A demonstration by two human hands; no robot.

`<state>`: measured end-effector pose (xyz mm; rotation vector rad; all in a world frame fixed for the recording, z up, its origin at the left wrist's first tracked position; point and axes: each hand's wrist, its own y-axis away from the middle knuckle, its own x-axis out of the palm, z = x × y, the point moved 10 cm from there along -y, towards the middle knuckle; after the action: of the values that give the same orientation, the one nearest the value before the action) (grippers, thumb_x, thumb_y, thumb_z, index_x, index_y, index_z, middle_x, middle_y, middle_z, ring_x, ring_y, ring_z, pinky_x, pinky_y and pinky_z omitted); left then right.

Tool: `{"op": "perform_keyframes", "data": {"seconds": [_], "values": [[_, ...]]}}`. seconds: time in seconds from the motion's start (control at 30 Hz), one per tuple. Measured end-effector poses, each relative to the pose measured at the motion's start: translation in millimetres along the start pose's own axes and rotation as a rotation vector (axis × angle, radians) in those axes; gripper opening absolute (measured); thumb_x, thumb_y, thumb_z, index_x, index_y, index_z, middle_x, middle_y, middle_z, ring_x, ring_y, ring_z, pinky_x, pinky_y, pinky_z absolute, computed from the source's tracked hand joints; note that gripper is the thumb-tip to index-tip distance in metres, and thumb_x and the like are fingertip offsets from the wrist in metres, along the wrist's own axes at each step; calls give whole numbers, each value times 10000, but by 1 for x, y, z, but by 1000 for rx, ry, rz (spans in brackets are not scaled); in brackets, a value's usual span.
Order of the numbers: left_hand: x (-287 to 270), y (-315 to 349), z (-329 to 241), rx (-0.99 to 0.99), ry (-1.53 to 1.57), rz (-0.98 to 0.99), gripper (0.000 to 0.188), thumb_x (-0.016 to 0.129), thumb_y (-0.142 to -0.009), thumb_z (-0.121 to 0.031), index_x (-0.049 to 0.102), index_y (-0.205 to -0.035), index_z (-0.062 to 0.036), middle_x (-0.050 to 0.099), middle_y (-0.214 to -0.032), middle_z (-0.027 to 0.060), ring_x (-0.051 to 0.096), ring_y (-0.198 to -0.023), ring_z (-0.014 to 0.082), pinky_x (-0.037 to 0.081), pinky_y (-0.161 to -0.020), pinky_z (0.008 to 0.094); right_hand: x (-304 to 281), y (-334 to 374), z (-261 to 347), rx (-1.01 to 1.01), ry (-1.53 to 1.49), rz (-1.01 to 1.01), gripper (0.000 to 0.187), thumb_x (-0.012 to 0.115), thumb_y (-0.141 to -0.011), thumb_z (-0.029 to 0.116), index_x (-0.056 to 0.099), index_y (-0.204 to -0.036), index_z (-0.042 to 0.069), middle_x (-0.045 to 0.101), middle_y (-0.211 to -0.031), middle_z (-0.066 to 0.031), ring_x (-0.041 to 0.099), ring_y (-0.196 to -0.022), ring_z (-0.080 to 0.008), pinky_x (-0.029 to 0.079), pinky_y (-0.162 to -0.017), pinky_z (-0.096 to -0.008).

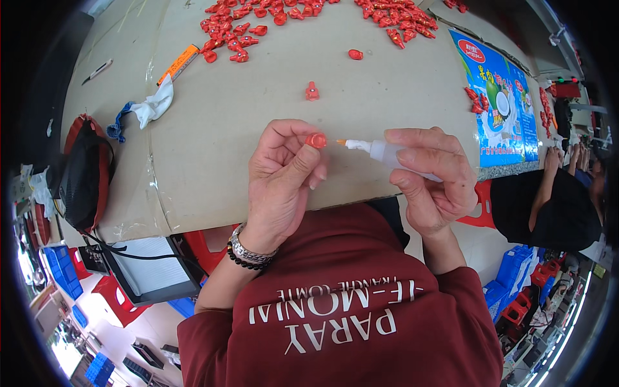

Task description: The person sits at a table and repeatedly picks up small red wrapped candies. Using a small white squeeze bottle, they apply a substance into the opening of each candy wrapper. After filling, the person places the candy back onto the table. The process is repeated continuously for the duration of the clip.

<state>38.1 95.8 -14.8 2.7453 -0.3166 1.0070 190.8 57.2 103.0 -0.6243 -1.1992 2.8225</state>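
Pinched between the thumb and forefinger of my left hand point(284, 171) is a small red figurine point(316, 140), its round end turned toward the bottle. In my right hand point(438, 171) lies a translucent squeeze bottle point(388, 155) with white wrapping round its neck and a thin orange tip. That tip points left, close to the red piece; whether they touch I cannot tell. Another red figurine point(312, 91) stands alone on the table just beyond my hands, and one more point(355, 55) lies farther back.
Piles of red figurines point(225, 29) cover the far side of the cardboard-topped table point(213, 129). An orange marker-like stick point(178, 63), a white cloth point(155, 103), a pen point(98, 71) and a dark red bag point(89, 171) lie at left. At right is a blue printed sheet point(503, 109); another person point(548, 206) sits beyond.
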Motion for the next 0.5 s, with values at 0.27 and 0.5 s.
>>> {"op": "perform_keyframes", "data": {"seconds": [0.27, 0.5], "values": [[-1, 0, -5, 32, -3, -24, 162, 607, -905, -96, 524, -1036, -50, 602, -933, 21, 488, -630, 85, 343, -533, 209, 2, 0, 1, 30, -20, 26, 234, 735, -785, 111, 595, -948, 19, 650, -972, -210, 623, -775, -214, 465, -621, -276], [-1, 0, -6, 27, 19, -22, 174, 612, -905, -124, 527, -1042, -59, 605, -939, 33, 485, -632, 83, 343, -538, 207, -7, 0, -14, 119, -216, -126, 313, 714, -747, -31, 565, -1021, -10, 631, -998, -184, 616, -803, -202, 494, -642, -267]]}}
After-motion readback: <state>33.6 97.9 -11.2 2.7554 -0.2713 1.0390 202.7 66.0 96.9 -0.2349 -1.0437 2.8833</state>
